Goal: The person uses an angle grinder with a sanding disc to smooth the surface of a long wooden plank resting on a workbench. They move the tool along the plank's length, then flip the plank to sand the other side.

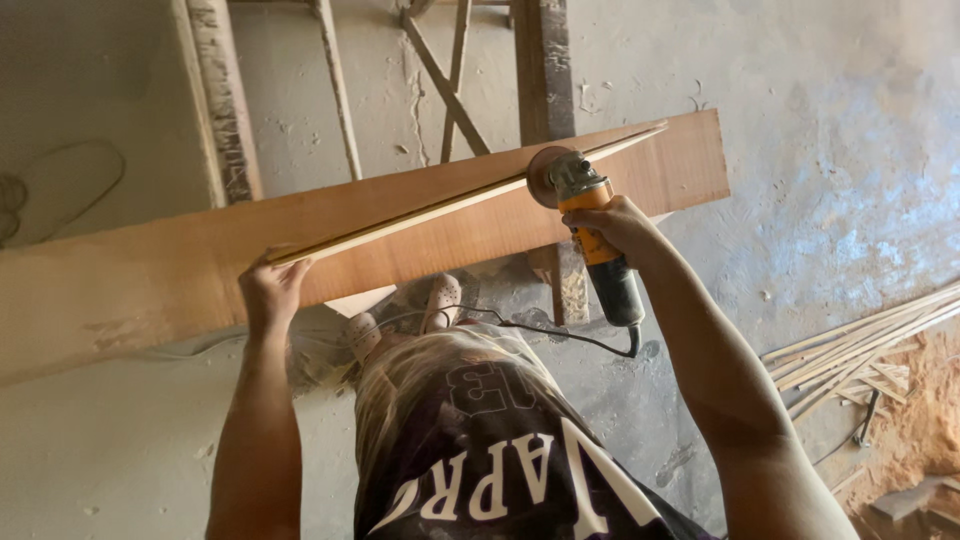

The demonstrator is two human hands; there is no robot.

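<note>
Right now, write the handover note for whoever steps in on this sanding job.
Left hand pins the near end of the thin pale strip against the wide brown board.
Right hand grips the orange angle grinder, its disc on the strip near the far end.
The cord hangs over the floor below.
More strips lie on the floor to the right.
How much of the strip is sanded cannot be told.

Dusty concrete floor point(850, 150), sawdust point(925, 420)
</note>
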